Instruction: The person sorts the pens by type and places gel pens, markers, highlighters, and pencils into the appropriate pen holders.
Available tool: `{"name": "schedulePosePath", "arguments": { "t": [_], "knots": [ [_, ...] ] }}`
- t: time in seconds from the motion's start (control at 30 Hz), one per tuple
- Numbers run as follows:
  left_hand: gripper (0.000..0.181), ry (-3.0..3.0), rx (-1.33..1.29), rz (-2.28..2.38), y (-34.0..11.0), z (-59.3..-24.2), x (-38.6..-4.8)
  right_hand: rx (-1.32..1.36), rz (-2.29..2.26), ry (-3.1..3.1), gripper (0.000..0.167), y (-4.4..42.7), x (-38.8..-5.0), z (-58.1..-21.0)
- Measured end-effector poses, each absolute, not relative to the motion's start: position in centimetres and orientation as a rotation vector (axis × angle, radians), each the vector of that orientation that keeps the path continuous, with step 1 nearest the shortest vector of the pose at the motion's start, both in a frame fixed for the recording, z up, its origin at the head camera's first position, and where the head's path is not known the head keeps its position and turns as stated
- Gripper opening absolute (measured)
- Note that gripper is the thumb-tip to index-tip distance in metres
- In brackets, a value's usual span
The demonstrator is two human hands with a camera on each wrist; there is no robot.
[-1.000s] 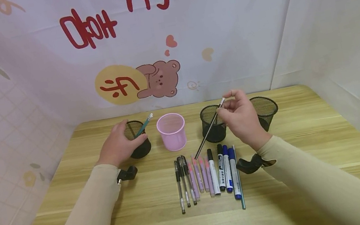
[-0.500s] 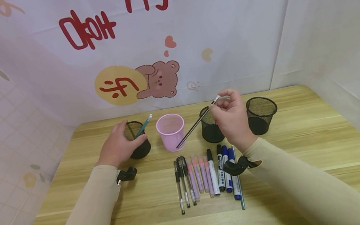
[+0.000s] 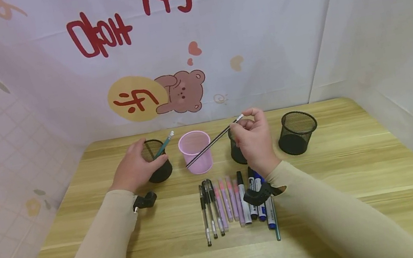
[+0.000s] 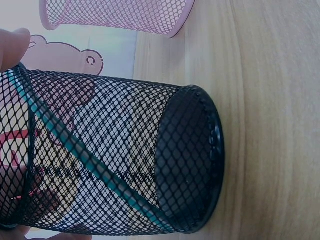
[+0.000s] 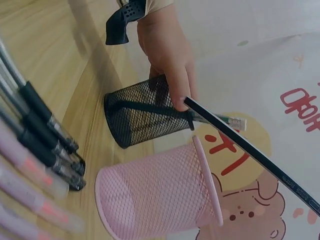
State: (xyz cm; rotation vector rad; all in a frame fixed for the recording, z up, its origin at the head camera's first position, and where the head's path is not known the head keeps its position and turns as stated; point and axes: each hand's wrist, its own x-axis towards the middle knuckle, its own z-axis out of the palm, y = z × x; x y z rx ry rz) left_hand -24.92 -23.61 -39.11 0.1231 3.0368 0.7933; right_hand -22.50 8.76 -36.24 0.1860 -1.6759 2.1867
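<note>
My left hand (image 3: 133,168) grips the leftmost black mesh pen holder (image 3: 161,173), thumb on the near side by the rim. A green pencil (image 3: 164,145) with a white eraser leans inside it; the left wrist view shows it slanting down to the base (image 4: 187,160). My right hand (image 3: 256,148) pinches a black-and-white striped pencil (image 3: 213,142) near its white eraser end. That pencil slants down to the left, across the front of the pink mesh pen holder (image 3: 199,163) in the head view. Behind my right hand, another black mesh pen holder (image 3: 237,153) is partly hidden.
A further black mesh pen holder (image 3: 297,133) stands at the right. In front lie black gel pens (image 3: 211,213), pink-purple highlighters (image 3: 233,202), black and blue markers (image 3: 261,207) and a green pencil (image 3: 276,222), side by side. A printed cloth (image 3: 256,37) hangs behind the table.
My right hand has moved left with the striped pencil, whose lower end has swung from above the pens to the pink pen holder. My left hand stays on its pen holder.
</note>
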Motion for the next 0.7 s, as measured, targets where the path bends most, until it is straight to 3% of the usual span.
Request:
{"name": "schedulePosePath", "arguments": {
  "t": [0.7],
  "knots": [
    [0.110, 3.043, 0.135, 0.792, -23.6, -39.2, -24.9, 0.027, 2.135, -1.628, 0.032, 4.4, -24.1, -36.3]
  ]
}}
